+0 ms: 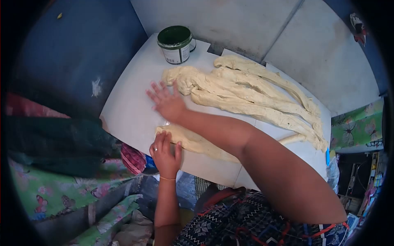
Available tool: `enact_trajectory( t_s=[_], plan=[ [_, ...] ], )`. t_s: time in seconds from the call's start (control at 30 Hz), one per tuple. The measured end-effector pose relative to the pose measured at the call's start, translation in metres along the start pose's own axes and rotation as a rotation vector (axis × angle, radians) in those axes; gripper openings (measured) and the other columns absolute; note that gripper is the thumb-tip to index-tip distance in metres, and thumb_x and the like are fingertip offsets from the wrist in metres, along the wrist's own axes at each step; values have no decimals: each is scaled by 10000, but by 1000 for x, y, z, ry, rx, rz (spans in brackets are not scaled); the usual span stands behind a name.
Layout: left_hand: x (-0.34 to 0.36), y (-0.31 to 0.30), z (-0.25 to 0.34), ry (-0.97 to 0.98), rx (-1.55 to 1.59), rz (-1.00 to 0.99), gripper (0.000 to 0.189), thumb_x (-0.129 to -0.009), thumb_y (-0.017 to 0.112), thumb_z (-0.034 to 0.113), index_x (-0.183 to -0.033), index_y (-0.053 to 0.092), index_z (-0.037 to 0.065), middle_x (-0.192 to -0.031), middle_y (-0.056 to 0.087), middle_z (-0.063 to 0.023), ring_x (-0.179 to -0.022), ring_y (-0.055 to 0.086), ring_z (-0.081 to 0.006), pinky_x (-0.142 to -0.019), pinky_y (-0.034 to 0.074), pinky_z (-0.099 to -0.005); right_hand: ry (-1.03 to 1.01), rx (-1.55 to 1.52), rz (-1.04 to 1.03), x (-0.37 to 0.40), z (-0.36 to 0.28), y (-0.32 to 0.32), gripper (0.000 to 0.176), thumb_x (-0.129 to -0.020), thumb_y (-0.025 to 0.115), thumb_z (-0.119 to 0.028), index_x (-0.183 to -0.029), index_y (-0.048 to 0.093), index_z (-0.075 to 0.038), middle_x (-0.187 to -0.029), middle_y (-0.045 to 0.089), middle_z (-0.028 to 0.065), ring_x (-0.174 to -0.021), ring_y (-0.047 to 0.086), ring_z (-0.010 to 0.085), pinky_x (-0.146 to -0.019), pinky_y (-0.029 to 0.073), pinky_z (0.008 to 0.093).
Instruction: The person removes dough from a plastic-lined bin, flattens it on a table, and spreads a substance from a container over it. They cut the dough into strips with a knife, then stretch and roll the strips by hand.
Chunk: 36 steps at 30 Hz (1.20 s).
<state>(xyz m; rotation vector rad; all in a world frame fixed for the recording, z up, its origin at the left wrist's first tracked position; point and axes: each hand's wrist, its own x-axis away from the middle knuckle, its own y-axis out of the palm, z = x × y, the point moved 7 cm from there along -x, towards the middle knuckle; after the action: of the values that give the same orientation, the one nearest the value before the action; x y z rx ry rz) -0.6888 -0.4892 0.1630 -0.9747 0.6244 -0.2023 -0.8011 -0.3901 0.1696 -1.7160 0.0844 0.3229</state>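
Note:
A long strip of pale yellow dough (191, 139) lies near the front edge of the white board, partly hidden under my right forearm. My left hand (164, 153), with a ring on one finger, has its fingers curled over the strip's left end and its thumb along the near side. Just beyond, my right hand (167, 102) is spread over the board, slightly blurred, holding nothing. Its fingertips are close to the rounded left end of a larger mass of dough (230, 92), which stretches rightward in several thick folded lengths.
A green-rimmed bucket (176, 51) stands at the back of the white board (131, 106). Pale wall panels (230, 24) rise behind it, and a dark blue wall (78, 53) stands at left. Butterfly-print cloth (61, 192) hangs at lower left. Shelves (369, 176) are at far right.

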Motion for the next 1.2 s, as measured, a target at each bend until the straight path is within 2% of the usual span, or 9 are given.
enact_trajectory(
  t_s=[0.07,0.17,0.23,0.3,0.4,0.6,0.83,1.1,1.2],
  plan=[
    [3,1,-4,-56,-15,10,405,-800,657,272,-1125,604,36,-1197,559,-135,-1199,477,-303,-972,319,-428,-356,-266,-91,10,-40,14,599,-914,441,-433,-1436,308,-172,-1512,229,130,-1390,218,336,-1079,72,631],
    [0,0,-1,-80,-40,8,399,-789,662,283,-1105,616,42,-1175,568,-132,-1185,486,-300,-973,313,-429,3,-129,165,-24,-2,30,587,-911,447,-437,-1422,340,-167,-1512,249,91,-1388,227,335,-1083,73,626],
    [1,1,-3,-42,-47,8,397,-785,667,291,-1088,620,41,-1168,574,-130,-1173,493,-301,-973,313,-438,-87,43,231,-37,-11,22,581,-910,451,-429,-1416,352,-160,-1514,232,120,-1392,216,336,-1079,80,634],
    [2,2,-5,-51,-22,28,386,-785,668,294,-1075,625,42,-1160,580,-127,-1159,499,-303,-973,314,-442,-561,-487,-222,-17,-58,35,581,-918,449,-403,-1424,331,-143,-1524,187,139,-1397,185,344,-1083,74,626],
    [4,4,-6,-76,-41,4,368,-790,660,300,-1060,628,52,-1166,571,-126,-1159,487,-312,-974,308,-452,-105,-159,163,-38,-20,16,596,-912,471,-412,-1421,335,-133,-1497,250,148,-1354,287,305,-1085,130,592],
    [17,-14,41,50,27,151,283,-826,624,201,-1061,619,43,-1105,586,-156,-1121,508,-343,-952,348,-459,-277,-717,264,58,49,-90,299,-872,584,-281,-1074,584,-60,-1028,566,137,-986,545,328,-846,441,397],
    [62,40,215,635,377,-294,348,-766,678,204,-1062,605,35,-1074,586,-108,-1057,542,-272,-882,413,-408,226,-370,-10,344,146,-130,203,-843,624,-216,-1003,640,-92,-969,611,83,-918,558,287,-821,417,422],
    [56,61,201,563,162,-283,273,-720,684,176,-971,630,85,-946,584,-68,-980,507,-236,-868,342,-419,197,-189,96,345,139,-113,331,-787,666,-333,-1086,624,-199,-1058,563,18,-1045,476,217,-925,299,421],
    [50,56,194,473,181,-354,226,-727,650,129,-948,626,87,-926,576,-82,-987,499,-254,-873,332,-425,128,-328,-192,325,145,-105,248,-811,642,-332,-988,620,-159,-953,554,35,-971,475,216,-877,303,412]
  ],
)
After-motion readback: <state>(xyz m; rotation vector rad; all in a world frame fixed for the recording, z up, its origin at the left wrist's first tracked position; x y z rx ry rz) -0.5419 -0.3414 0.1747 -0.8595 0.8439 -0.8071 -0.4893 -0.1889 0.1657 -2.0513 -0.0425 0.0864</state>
